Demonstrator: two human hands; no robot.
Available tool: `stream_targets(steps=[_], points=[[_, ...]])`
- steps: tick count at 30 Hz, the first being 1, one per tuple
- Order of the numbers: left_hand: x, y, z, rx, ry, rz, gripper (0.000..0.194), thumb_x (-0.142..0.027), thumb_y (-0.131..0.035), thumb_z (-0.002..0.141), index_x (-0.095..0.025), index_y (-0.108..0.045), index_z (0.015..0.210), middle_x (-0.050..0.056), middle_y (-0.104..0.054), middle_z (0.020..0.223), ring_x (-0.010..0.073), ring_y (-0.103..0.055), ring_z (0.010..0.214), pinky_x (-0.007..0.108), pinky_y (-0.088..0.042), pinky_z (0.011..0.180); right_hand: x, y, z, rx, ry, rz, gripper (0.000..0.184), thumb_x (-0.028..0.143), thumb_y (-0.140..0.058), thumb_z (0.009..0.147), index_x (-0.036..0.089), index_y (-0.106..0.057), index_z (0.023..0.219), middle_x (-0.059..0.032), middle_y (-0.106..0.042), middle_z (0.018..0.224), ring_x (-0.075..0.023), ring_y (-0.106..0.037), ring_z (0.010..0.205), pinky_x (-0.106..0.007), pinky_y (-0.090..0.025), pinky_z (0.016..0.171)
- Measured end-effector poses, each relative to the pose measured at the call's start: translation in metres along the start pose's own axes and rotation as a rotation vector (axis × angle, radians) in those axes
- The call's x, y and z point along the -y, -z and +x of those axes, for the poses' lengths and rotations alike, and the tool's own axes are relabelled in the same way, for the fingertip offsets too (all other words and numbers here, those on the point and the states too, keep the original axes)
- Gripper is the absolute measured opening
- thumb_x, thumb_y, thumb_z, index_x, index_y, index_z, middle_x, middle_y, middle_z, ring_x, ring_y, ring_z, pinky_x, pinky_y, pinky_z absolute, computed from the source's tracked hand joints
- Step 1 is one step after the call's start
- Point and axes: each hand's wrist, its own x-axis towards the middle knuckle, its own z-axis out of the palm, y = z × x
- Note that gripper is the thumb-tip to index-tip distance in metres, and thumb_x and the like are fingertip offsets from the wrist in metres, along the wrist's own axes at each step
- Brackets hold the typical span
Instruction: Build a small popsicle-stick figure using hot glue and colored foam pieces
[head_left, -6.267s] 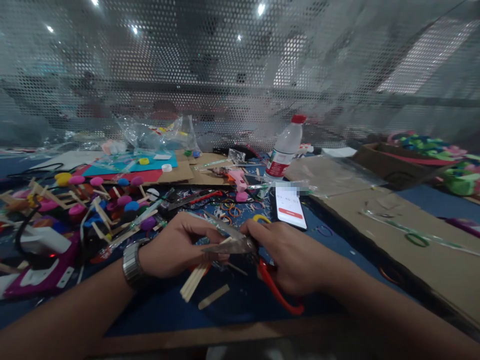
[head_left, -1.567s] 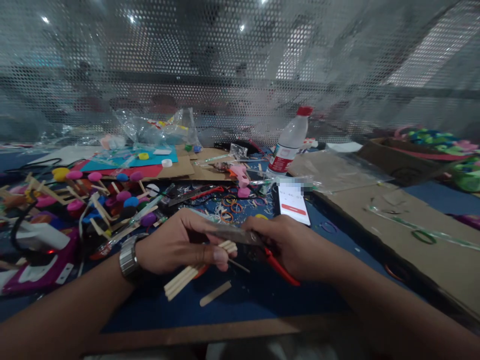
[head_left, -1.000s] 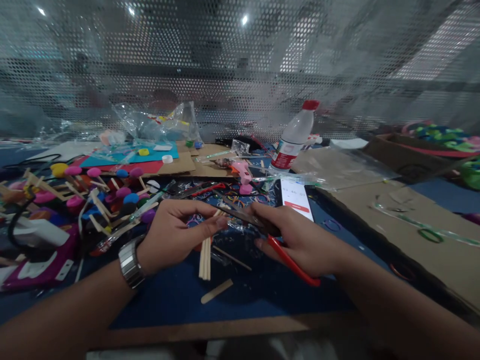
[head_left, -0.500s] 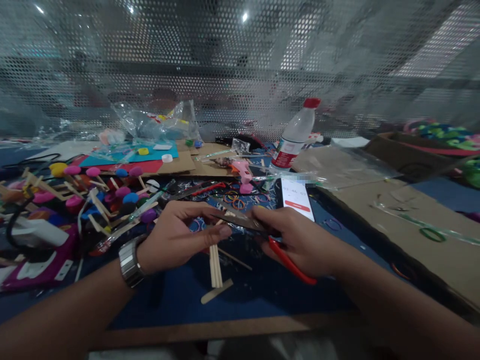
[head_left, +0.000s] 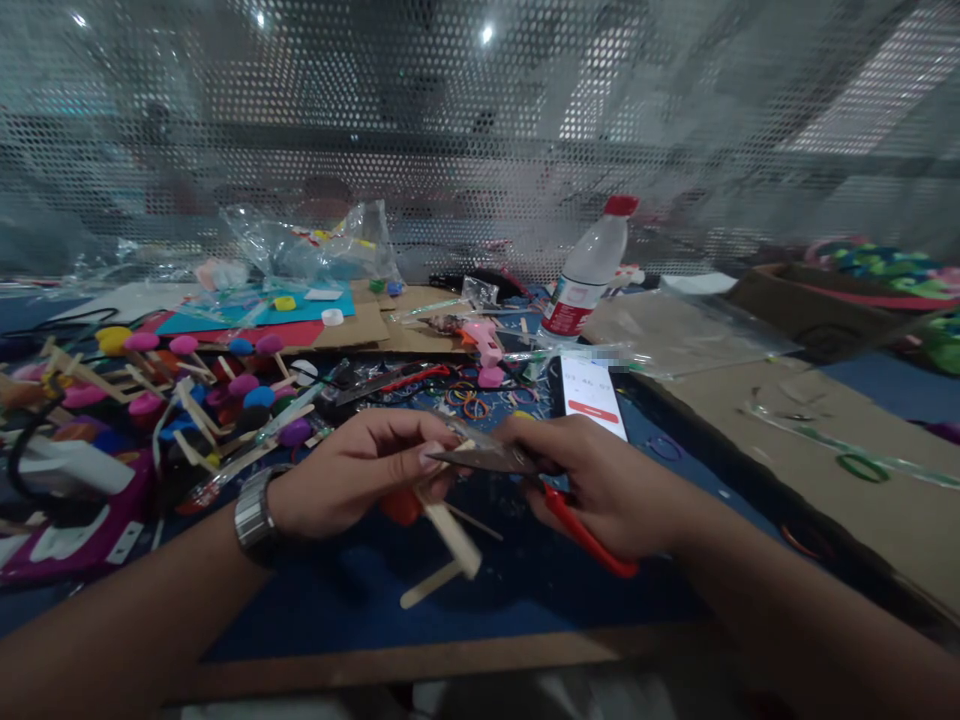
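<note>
My left hand [head_left: 352,480], a metal watch on its wrist, is closed on a small bundle of wooden craft sticks [head_left: 452,525] that slants down to the right. My right hand [head_left: 600,480] grips red-handled scissors [head_left: 581,528], whose grey blades [head_left: 480,458] point left and meet the upper end of the sticks by my left fingertips. One loose stick [head_left: 427,585] lies on the blue mat just below. An orange piece shows under my left hand.
A phone [head_left: 592,395] with a lit screen lies just beyond my right hand, a red-capped bottle [head_left: 585,270] behind it. Stick-and-cap models [head_left: 187,390] crowd the left, rubber bands [head_left: 469,400] lie mid-table, cardboard sheets [head_left: 810,450] on the right, and a perforated screen [head_left: 480,130] stands behind.
The stick bundle swung from pointing down-left, through straight down, to slanting down-right, as my left hand turned it. The scissor blades stayed at its upper end.
</note>
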Motion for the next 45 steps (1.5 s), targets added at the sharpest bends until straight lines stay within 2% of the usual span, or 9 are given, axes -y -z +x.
stream_targets(steps=[7, 10, 16, 22, 26, 32, 35, 40, 45], points=[[-0.003, -0.002, -0.002, -0.094, 0.005, 0.094, 0.035, -0.044, -0.087, 0.075, -0.014, -0.067, 0.08, 0.0, -0.063, 0.069, 0.0067, -0.049, 0.053, 0.016, -0.038, 0.047, 0.0, 0.001, -0.001, -0.061, 0.035, -0.006, 0.03, 0.015, -0.054, 0.073, 0.02, -0.056, 0.103, 0.0045, -0.056, 0.07, -0.011, -0.042, 0.055, -0.024, -0.032, 0.055], [-0.003, -0.002, -0.002, -0.132, -0.062, 0.165, 0.036, -0.046, -0.085, 0.077, -0.014, -0.068, 0.082, 0.002, -0.066, 0.071, 0.0073, -0.05, 0.054, 0.017, -0.038, 0.047, 0.001, 0.002, -0.001, -0.066, 0.035, -0.037, 0.03, 0.017, -0.054, 0.074, 0.02, -0.056, 0.104, 0.0042, -0.056, 0.07, -0.0114, -0.042, 0.056, -0.024, -0.032, 0.055], [0.0, -0.003, -0.002, -0.22, -0.22, 0.276, 0.034, -0.045, -0.083, 0.079, -0.014, -0.068, 0.081, 0.003, -0.068, 0.074, 0.0094, -0.058, 0.061, 0.017, -0.044, 0.052, 0.001, 0.002, 0.0, -0.06, 0.004, -0.059, 0.024, 0.018, -0.055, 0.074, 0.021, -0.054, 0.098, 0.0064, -0.048, 0.064, -0.0114, -0.036, 0.053, -0.025, -0.03, 0.054], [0.006, -0.004, -0.002, -0.204, -0.379, 0.35, 0.018, -0.032, -0.074, 0.09, -0.016, -0.067, 0.09, 0.006, -0.077, 0.085, 0.0151, -0.072, 0.079, 0.022, -0.056, 0.071, 0.003, 0.0, 0.001, -0.045, -0.052, -0.081, 0.016, 0.02, -0.056, 0.075, 0.022, -0.052, 0.09, 0.0048, -0.05, 0.065, -0.0122, -0.036, 0.053, -0.026, -0.03, 0.055], [0.009, -0.002, -0.001, -0.202, -0.425, 0.427, 0.02, -0.034, -0.074, 0.09, -0.016, -0.067, 0.091, 0.008, -0.076, 0.087, 0.0176, -0.072, 0.081, 0.026, -0.057, 0.074, 0.005, 0.001, 0.0, -0.03, -0.072, -0.049, 0.018, 0.018, -0.055, 0.073, 0.021, -0.053, 0.091, 0.0036, -0.054, 0.067, -0.0122, -0.039, 0.054, -0.026, -0.032, 0.055], [0.008, 0.001, -0.003, -0.292, -0.552, 0.7, 0.017, -0.032, -0.072, 0.09, -0.016, -0.073, 0.094, 0.011, -0.072, 0.101, 0.0212, -0.069, 0.097, 0.029, -0.056, 0.083, 0.004, 0.001, 0.001, -0.046, -0.08, -0.051, 0.025, 0.018, -0.057, 0.072, 0.021, -0.054, 0.096, 0.0033, -0.055, 0.067, -0.0127, -0.04, 0.054, -0.026, -0.032, 0.055], [0.006, 0.001, -0.004, -0.296, -0.58, 0.778, 0.015, -0.031, -0.071, 0.09, -0.016, -0.073, 0.093, 0.01, -0.072, 0.097, 0.0211, -0.068, 0.095, 0.03, -0.055, 0.083, 0.004, 0.002, 0.001, -0.044, -0.095, -0.041, 0.03, 0.017, -0.056, 0.071, 0.02, -0.055, 0.1, 0.0022, -0.057, 0.071, -0.0137, -0.044, 0.056, -0.026, -0.033, 0.057], [0.007, 0.0, -0.004, -0.316, -0.616, 0.849, 0.014, -0.029, -0.071, 0.091, -0.016, -0.072, 0.094, 0.01, -0.072, 0.094, 0.0194, -0.068, 0.089, 0.029, -0.055, 0.079, 0.005, 0.002, 0.001, -0.067, -0.095, -0.066, 0.027, 0.016, -0.056, 0.07, 0.022, -0.054, 0.096, 0.0047, -0.053, 0.067, -0.0129, -0.04, 0.054, -0.026, -0.033, 0.057], [0.008, -0.001, -0.004, -0.304, -0.639, 0.916, 0.008, -0.024, -0.07, 0.09, -0.016, -0.07, 0.092, 0.008, -0.073, 0.093, 0.0185, -0.069, 0.089, 0.028, -0.056, 0.079, 0.006, 0.001, 0.001, -0.07, -0.083, -0.069, 0.028, 0.02, -0.056, 0.074, 0.021, -0.055, 0.102, 0.0016, -0.059, 0.072, -0.0143, -0.046, 0.056, -0.027, -0.036, 0.058]])
